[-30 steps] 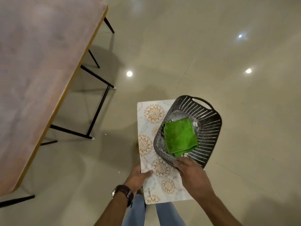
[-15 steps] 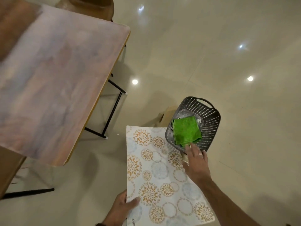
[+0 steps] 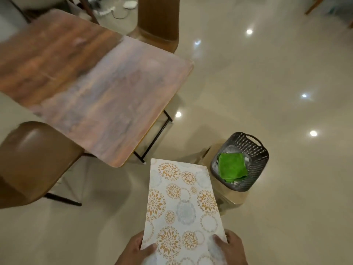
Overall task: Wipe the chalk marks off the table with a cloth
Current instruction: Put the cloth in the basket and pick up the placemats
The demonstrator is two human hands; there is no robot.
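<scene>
Green cloth (image 3: 232,167) lies folded in a dark basket (image 3: 256,150) at right of frame, above the right hand (image 3: 232,247); both hands, left hand (image 3: 133,251) included, grip a patterned sheet (image 3: 183,197); chalky desk (image 3: 107,104) upper left.

A bright green cloth (image 3: 232,166) is seen in a dark grey perforated basket (image 3: 255,150); orange and grey floral rings are printed on a white sheet (image 3: 183,199).

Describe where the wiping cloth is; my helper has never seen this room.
Right of the chalk-smeared table, a dark slatted basket sits on a low stool. The cloth lies folded inside it, the only bright green thing in view.
</scene>
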